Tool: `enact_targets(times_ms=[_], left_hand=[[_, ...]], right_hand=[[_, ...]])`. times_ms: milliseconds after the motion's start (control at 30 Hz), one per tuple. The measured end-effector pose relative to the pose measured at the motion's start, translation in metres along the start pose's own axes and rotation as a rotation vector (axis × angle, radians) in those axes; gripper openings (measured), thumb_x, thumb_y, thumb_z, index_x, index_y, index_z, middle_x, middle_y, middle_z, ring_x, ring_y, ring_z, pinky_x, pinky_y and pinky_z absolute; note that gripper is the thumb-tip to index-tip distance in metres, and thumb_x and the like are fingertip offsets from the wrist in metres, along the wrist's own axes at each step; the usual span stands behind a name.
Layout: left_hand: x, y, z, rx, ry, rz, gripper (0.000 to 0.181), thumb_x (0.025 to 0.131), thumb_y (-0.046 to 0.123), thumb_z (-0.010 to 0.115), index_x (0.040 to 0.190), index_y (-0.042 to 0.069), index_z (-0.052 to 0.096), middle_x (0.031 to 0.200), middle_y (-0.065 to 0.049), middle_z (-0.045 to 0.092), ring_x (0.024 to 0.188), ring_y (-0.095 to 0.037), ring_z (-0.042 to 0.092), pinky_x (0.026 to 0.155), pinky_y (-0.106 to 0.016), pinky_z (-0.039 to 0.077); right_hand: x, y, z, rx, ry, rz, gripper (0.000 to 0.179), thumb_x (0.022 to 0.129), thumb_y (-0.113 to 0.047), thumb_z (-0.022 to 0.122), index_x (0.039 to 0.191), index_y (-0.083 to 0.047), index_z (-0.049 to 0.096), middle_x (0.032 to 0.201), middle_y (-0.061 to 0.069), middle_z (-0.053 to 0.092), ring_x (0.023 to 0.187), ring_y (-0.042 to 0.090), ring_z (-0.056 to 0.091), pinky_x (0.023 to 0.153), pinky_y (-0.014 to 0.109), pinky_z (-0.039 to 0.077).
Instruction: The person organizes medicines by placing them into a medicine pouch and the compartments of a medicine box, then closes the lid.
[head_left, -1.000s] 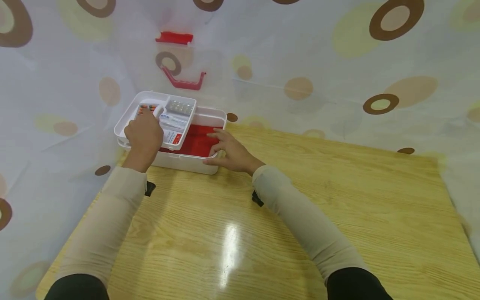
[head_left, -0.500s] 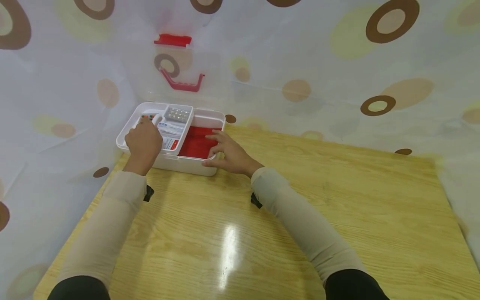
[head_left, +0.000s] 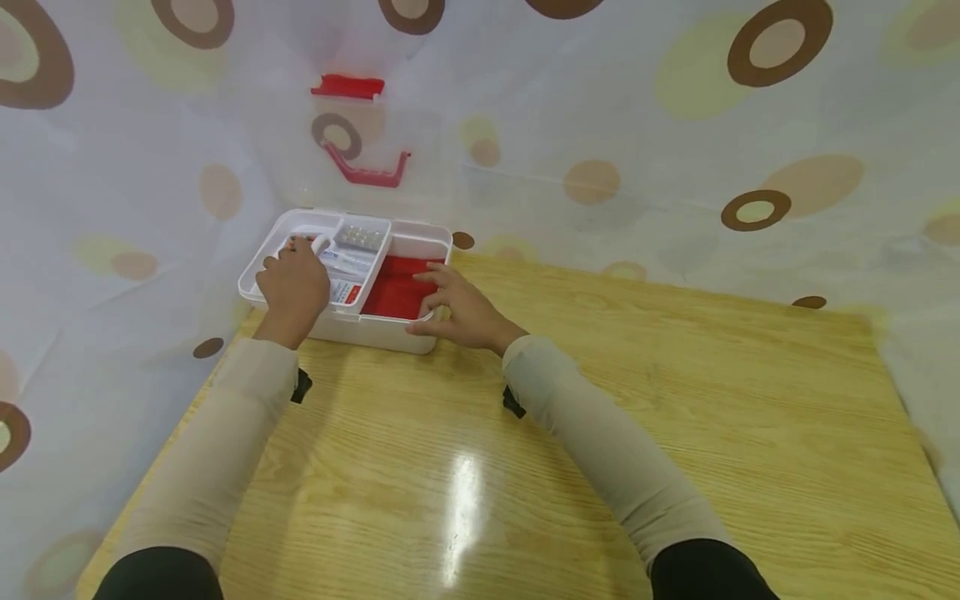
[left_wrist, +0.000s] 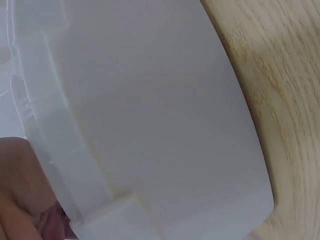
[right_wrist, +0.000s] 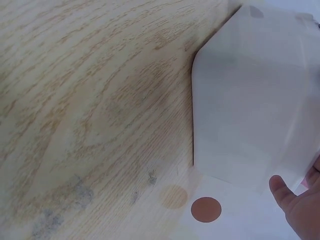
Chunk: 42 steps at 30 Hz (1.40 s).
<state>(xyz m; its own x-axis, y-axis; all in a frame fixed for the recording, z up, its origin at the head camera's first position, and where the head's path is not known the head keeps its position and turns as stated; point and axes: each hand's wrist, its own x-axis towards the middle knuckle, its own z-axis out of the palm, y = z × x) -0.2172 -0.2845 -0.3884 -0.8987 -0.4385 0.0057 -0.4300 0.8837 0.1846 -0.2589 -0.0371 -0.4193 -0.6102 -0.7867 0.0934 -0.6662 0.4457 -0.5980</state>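
Note:
A white medicine box [head_left: 367, 333] stands on the table, its clear lid raised at the back. A white lift-out tray [head_left: 345, 310] lies across its left part, holding a blister pack [head_left: 360, 238], capsules and small packets. My left hand [head_left: 295, 287] grips the tray's white handle [head_left: 321, 243], its fingers partly hidden. My right hand [head_left: 465, 308] holds the box's right front corner, thumb at the front, fingers over the rim. Red lining or cloth [head_left: 397, 287] shows inside beside the tray. In the right wrist view, fingers [right_wrist: 282, 190] lie by the box wall [right_wrist: 240, 110].
The lid's red handle [head_left: 371, 177] and red latch [head_left: 348, 87] show against the patterned curtain [head_left: 592, 100] behind. Wood-grain table [head_left: 637, 417] extends in front and to the right. The curtain also closes off the left side.
The tray, tilted and raised a second ago, has come down level on the box with my left hand on its handle. My right hand has stayed at the corner.

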Motion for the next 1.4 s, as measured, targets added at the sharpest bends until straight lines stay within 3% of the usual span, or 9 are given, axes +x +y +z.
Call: enact_targets(times_ms=[133,333,500,667,767,900,1033,1267,1400], left_hand=[[0.001,-0.002,0.003,-0.022,0.058,0.005,0.039,0.102,0.012,0.027,0.127,-0.013,0.044,0.108,-0.036,0.064,0.098,-0.055,0.064,0.08,-0.063,0.053],[0.003,-0.001,0.005,-0.02,0.058,0.014,0.041,0.102,0.012,0.029,0.134,-0.012,0.04,0.107,-0.037,0.064,0.097,-0.053,0.065,0.077,-0.062,0.055],[0.003,-0.008,0.002,-0.06,-0.076,0.009,0.055,0.105,0.036,0.028,0.137,-0.008,0.037,0.125,-0.038,0.054,0.115,-0.058,0.052,0.091,-0.067,0.046],[-0.008,-0.015,-0.007,-0.115,-0.258,0.053,0.109,0.089,0.077,0.04,0.15,-0.011,0.017,0.15,-0.037,0.028,0.137,-0.057,0.027,0.104,-0.075,0.029],[-0.014,-0.012,-0.007,-0.12,-0.303,0.065,0.125,0.083,0.085,0.04,0.154,-0.01,0.001,0.159,-0.037,0.009,0.146,-0.055,0.014,0.11,-0.08,0.014],[-0.014,-0.01,-0.005,-0.126,-0.325,0.053,0.127,0.083,0.087,0.033,0.155,-0.009,-0.009,0.162,-0.035,-0.006,0.151,-0.053,0.0,0.109,-0.083,-0.002],[-0.01,-0.008,-0.002,-0.134,-0.296,0.05,0.121,0.086,0.084,0.032,0.155,-0.008,-0.005,0.162,-0.036,-0.001,0.15,-0.053,0.003,0.109,-0.083,0.001],[0.003,-0.01,0.001,-0.149,-0.059,0.041,0.062,0.104,0.038,0.033,0.137,-0.014,0.034,0.139,-0.039,0.036,0.132,-0.055,0.031,0.104,-0.071,0.03],[0.009,-0.007,0.003,-0.161,-0.023,0.018,0.052,0.105,0.026,0.029,0.132,-0.017,0.038,0.135,-0.037,0.038,0.132,-0.052,0.032,0.102,-0.07,0.033]], right_hand=[[0.0,-0.001,0.002,0.001,-0.004,0.005,0.028,0.089,-0.038,0.073,0.082,-0.011,0.072,0.155,0.009,0.046,0.155,0.026,0.02,0.125,0.05,0.024],[0.002,-0.001,0.001,-0.001,0.003,0.006,0.029,0.089,-0.039,0.074,0.08,-0.012,0.072,0.153,0.009,0.047,0.155,0.026,0.021,0.124,0.05,0.025],[0.001,0.0,0.002,0.007,-0.009,0.019,0.029,0.089,-0.038,0.074,0.078,-0.012,0.071,0.153,0.01,0.048,0.154,0.027,0.022,0.125,0.051,0.024],[-0.001,0.0,0.002,0.009,-0.019,0.01,0.03,0.089,-0.039,0.073,0.077,-0.012,0.071,0.152,0.011,0.049,0.154,0.027,0.023,0.125,0.05,0.024],[-0.001,-0.001,-0.001,0.009,-0.01,0.001,0.03,0.089,-0.039,0.074,0.078,-0.011,0.071,0.152,0.011,0.049,0.153,0.027,0.023,0.125,0.05,0.024],[-0.001,-0.002,-0.005,0.008,-0.01,0.001,0.03,0.089,-0.039,0.073,0.079,-0.011,0.072,0.152,0.011,0.048,0.154,0.027,0.023,0.125,0.05,0.023],[-0.001,-0.002,-0.007,-0.005,-0.005,0.022,0.03,0.089,-0.039,0.073,0.079,-0.011,0.072,0.152,0.01,0.048,0.154,0.027,0.023,0.125,0.051,0.023],[-0.002,-0.003,-0.003,0.009,-0.013,0.036,0.028,0.089,-0.038,0.073,0.079,-0.012,0.072,0.152,0.01,0.049,0.154,0.026,0.023,0.125,0.051,0.023],[-0.002,-0.006,-0.003,0.011,-0.016,0.034,0.029,0.089,-0.039,0.073,0.08,-0.012,0.072,0.153,0.008,0.048,0.154,0.025,0.022,0.125,0.052,0.023]])
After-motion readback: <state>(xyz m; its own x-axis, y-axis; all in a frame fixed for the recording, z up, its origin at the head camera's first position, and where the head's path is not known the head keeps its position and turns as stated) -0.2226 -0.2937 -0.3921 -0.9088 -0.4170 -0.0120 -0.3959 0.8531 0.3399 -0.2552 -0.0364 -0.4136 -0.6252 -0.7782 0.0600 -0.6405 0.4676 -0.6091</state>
